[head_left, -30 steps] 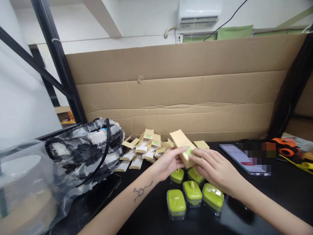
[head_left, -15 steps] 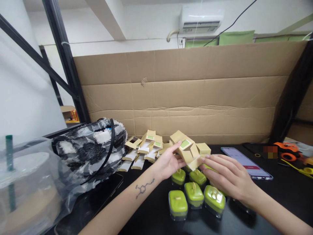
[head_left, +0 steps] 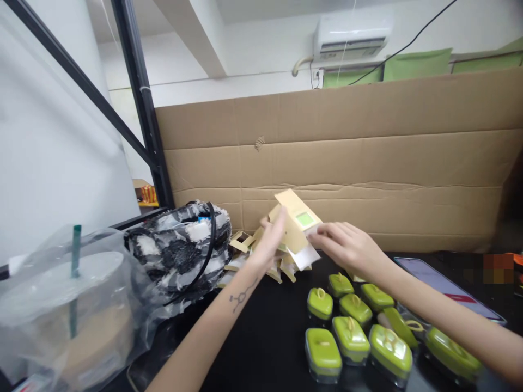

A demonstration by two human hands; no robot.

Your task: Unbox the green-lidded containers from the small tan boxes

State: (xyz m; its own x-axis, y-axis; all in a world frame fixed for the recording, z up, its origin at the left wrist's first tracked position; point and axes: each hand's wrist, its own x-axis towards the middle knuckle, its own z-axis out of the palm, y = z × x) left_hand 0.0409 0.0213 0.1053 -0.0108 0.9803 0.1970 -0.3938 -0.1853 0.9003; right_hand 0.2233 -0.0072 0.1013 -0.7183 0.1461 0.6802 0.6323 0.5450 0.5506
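Both of my hands hold one small kraft carton point(head_left: 297, 223) with a green window, lifted above the black table point(head_left: 265, 337). My left hand point(head_left: 269, 242) grips its left side, fingers closed round it. My right hand point(head_left: 345, 246) pinches its right end, where a white flap hangs open. Beneath it lies a heap of flat kraft cartons point(head_left: 245, 250) against the cardboard wall. Several clear boxes with green lids point(head_left: 351, 337) stand on the table below my right forearm.
A black-and-white fuzzy bag point(head_left: 182, 245) sits left of the cartons. A lidded cup in a clear plastic bag point(head_left: 61, 305) is at the near left. A phone point(head_left: 445, 286) lies at the right. A tall cardboard sheet point(head_left: 368, 163) walls the back; black frame posts point(head_left: 141, 103) stand left.
The carton has been lifted higher and turned, its white end flap now hanging open. The view has swung left, so more green-lidded boxes show at the right.
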